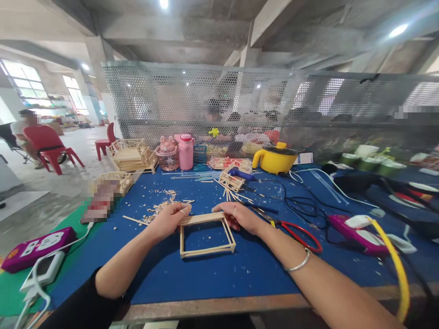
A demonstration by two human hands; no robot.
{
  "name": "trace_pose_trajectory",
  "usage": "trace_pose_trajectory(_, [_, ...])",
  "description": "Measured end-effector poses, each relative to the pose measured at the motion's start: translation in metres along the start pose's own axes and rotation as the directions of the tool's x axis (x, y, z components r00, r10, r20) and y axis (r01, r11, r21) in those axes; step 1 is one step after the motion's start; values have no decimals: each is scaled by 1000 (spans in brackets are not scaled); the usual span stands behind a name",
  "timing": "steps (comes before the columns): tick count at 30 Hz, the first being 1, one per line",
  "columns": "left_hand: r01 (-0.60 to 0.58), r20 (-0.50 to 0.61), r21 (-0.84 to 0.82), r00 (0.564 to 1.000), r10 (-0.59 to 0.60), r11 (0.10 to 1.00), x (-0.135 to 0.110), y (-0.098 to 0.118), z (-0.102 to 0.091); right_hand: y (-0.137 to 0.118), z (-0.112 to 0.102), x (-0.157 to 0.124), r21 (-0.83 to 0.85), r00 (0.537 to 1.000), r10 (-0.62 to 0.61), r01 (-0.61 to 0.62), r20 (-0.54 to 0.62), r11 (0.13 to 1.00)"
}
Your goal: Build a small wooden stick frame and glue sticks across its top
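A blue-covered table (154, 285) is shown before a perforated metal screen (195, 93) in a large concrete hall. At the table's near middle, a rectangular wooden frame (203, 219) is held between two bare hands. Its far left corner is pinched by the thumb and fingers of the left hand (172, 217); its far right corner is grasped by the right hand (243, 216), whose curled fingers are partly hidden. Whether the near bar is borne by the table cannot be told.

For good handling, the corners are best gripped lightly and evenly, so that the slender sticks are neither bowed nor twisted out of square. The joints should be checked for gaps from both ends. Wood scraps (159, 212), lying just beyond the left hand, are best avoided beneath the frame, as are the red-handled scissors (319, 249) to the right.
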State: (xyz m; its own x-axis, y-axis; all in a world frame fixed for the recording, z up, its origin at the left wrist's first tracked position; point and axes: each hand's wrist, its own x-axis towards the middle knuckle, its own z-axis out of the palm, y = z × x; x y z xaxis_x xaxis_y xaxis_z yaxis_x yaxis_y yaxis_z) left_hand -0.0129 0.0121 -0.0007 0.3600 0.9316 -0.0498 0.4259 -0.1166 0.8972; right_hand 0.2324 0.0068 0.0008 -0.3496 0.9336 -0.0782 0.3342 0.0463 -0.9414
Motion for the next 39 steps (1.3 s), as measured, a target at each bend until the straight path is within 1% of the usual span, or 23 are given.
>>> trace_pose_trajectory(4, [18,63,-50,998,-14,999,1,-2,1,2,4,1,12,999,12,-12,-37,1000])
trace_pose_trajectory(9, [94,114,-186,991,-73,978,4,-5,3,5,5,5,47,995,67,-64,-69,997])
trace_pose_trajectory(11, [100,121,-219,990,-75,971,5,-6,3,4,5,6,54,993,95,-92,-64,994])
trace_pose_trajectory(13, [102,102,-224,991,-81,969,4,-6,2,2,5,6,52,992,114,-111,-52,992])
trace_pose_trajectory(16, [172,77,-278,985,-156,945,2,-5,-6,0,5,3,48,992,114,-112,-49,993])
trace_pose_trajectory(18, [245,110,-368,969,-219,897,1,-4,-14,-1,4,2,54,993,103,-100,-54,994])
trace_pose_trajectory(21, [307,174,-451,951,-255,838,0,-3,-24,2,1,3,44,994,95,-93,-46,995])
trace_pose_trajectory(23, [303,201,-456,951,-235,837,1,-5,-27,5,0,4,27,994,100,-99,-34,995])
trace_pose_trajectory(27, [235,219,-440,964,-150,867,2,-9,-26,11,3,7,21,995,97,-97,-36,995])
trace_pose_trajectory(30, [220,193,-410,969,-151,885,2,-8,-24,8,5,4,-7,996,89,-90,-31,996])
trace_pose_trajectory(31, [223,177,-389,970,-165,894,2,-7,-24,5,3,2,-27,997,64,-65,-50,998])
trace_pose_trajectory(32, [227,154,-361,971,-182,905,2,-5,-24,1,-1,0,-51,995,19,-24,-99,998])
trace_pose_trajectory(33, [228,122,-326,972,-198,917,1,-3,-24,-4,-7,-4,-81,983,-43,29,-180,996])
trace_pose_trajectory(34, [223,85,-289,975,-207,931,1,-2,-24,-10,-15,-8,-114,949,-118,88,-293,990])
trace_pose_trajectory(35, [211,46,-250,977,-206,945,1,-1,-24,-15,-24,-12,-151,887,-189,137,-421,979])
trace_pose_trajectory(36, [193,12,-212,981,-195,958,1,0,-23,-19,-35,-16,-186,806,-240,164,-542,969])
trace_pose_trajectory(37, [173,-11,-177,984,-178,969,2,0,-23,-21,-46,-19,-223,722,-272,165,-636,961])
trace_pose_trajectory(38, [151,-27,-145,987,-156,978,2,0,-22,-22,-55,-21,-269,663,-288,135,-691,954])
trace_pose_trajectory(39, [129,-41,-121,990,-135,984,3,-1,-21,-20,-64,-22,-330,632,-304,80,-713,941])
